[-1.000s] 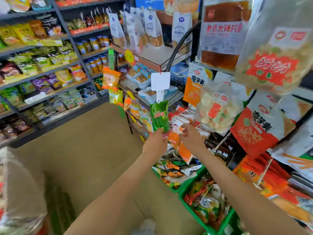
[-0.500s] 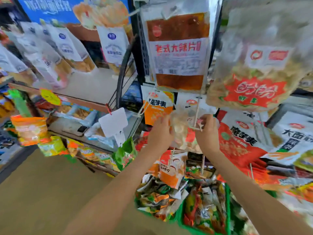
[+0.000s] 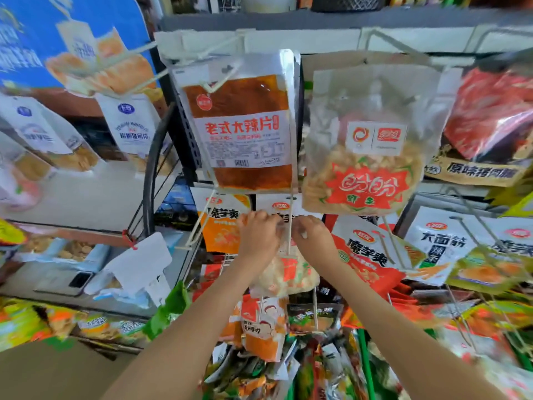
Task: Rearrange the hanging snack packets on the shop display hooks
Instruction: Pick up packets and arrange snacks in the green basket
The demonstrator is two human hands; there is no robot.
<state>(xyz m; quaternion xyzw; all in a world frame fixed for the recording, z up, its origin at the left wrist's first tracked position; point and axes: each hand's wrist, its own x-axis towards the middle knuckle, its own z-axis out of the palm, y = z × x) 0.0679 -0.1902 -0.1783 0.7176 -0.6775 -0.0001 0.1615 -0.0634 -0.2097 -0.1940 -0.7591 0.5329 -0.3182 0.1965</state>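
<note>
Clear snack packet (image 3: 288, 274), filled with pale puffed pieces and marked with a red label, hangs in the middle of the display rack. Its body is just below both hands and its top edge is drawn up between them. The left hand (image 3: 257, 235) and right hand (image 3: 313, 236) sit close together, fingers (image 3: 274, 225) curled inward and pinching the packet's clear top on either side of a thin white hook (image 3: 289, 226) that runs down between them.

Directly above hangs a large brown spicy-strip packet (image 3: 242, 131), and to its right a clear bag of shrimp sticks (image 3: 366, 160) with a red starburst. An orange konjac packet (image 3: 220, 226) hangs just beside the left hand, and a red konjac packet (image 3: 364, 255) just beside the right wrist. Below the held packet is an orange-and-white packet (image 3: 264, 327) on a lower hook. Under that, a green basket (image 3: 364, 368) holds loose packets. A white price tag (image 3: 141, 264) juts out at the rack's left edge.
</note>
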